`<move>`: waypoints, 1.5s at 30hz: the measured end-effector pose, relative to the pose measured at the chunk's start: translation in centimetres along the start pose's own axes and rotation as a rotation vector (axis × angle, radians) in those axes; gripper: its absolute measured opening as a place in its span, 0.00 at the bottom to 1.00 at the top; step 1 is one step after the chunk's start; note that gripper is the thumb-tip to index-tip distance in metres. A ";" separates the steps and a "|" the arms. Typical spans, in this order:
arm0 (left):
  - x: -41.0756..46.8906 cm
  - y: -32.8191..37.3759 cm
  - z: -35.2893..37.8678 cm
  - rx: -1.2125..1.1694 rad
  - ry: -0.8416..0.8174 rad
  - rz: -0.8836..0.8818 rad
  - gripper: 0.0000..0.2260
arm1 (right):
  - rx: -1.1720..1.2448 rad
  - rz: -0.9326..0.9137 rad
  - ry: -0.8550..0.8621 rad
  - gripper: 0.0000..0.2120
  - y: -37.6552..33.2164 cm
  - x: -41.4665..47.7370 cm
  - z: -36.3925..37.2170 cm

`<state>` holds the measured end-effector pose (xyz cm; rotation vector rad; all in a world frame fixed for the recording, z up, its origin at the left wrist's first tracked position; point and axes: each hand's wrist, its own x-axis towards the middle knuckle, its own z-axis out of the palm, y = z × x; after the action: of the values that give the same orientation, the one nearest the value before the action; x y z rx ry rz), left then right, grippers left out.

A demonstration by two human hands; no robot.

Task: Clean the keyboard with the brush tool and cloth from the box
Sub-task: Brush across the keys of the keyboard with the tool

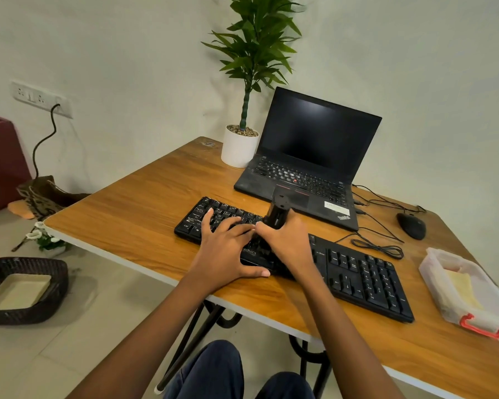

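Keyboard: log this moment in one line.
step: brush at keys | left hand: flat on keyboard | right hand: grips brush upright | cloth: in box

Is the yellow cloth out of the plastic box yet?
No, the yellow cloth lies inside the clear plastic box, to the right of the keyboard.

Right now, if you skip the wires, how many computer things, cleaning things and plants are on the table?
Computer things: 3 (keyboard, laptop, mouse)
Cleaning things: 3 (brush, cloth, box)
Plants: 1 (potted plant)
Total: 7
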<state>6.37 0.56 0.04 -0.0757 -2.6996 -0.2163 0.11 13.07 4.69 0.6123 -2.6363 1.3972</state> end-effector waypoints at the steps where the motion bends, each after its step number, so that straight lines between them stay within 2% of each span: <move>1: 0.0 0.0 0.0 -0.003 0.002 -0.002 0.44 | 0.008 -0.001 -0.019 0.12 0.0 -0.1 0.1; 4: 0.1 -0.2 0.0 0.037 0.006 -0.008 0.49 | 0.017 0.057 -0.084 0.11 0.0 0.2 -0.9; 8: 0.1 -0.3 0.1 0.066 -0.004 -0.031 0.56 | -0.032 0.059 -0.020 0.11 -0.3 1.1 -1.4; 12: 0.3 -0.1 0.1 0.043 -0.024 -0.055 0.52 | 0.067 0.053 -0.112 0.12 -0.6 0.2 0.1; 14: 0.4 -0.1 0.0 0.046 -0.029 -0.060 0.51 | 0.034 0.062 -0.150 0.11 -0.7 0.5 -0.2; 18: 0.3 -0.1 -0.1 0.080 -0.049 -0.057 0.53 | -0.018 0.080 -0.044 0.10 -0.4 1.5 -0.9; 23: 0.4 -0.1 -0.1 0.064 -0.050 -0.051 0.55 | 0.001 0.042 -0.186 0.10 -0.3 1.4 -0.9; 32: 0.2 -0.1 -0.2 0.072 -0.068 -0.053 0.56 | -0.014 0.083 0.171 0.09 1.5 3.6 -1.0; 34: 0.2 -0.1 -0.2 0.074 -0.065 -0.051 0.55 | -0.007 0.116 0.141 0.09 1.3 3.6 -1.0; 39: 0.3 -0.2 -0.1 0.075 -0.066 -0.050 0.55 | 0.033 0.168 -0.136 0.06 0.4 2.8 -2.0; 41: 0.3 -0.2 -0.1 0.064 -0.058 -0.050 0.56 | 0.028 0.219 -0.111 0.07 0.6 3.6 -2.5; 45: 0.3 -0.1 -0.2 0.071 -0.059 -0.049 0.56 | -0.042 0.216 0.091 0.11 1.3 5.2 -2.0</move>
<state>6.20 0.44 0.30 0.0053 -2.7667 -0.1353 -5.37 13.78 6.20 0.2587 -2.7163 1.3802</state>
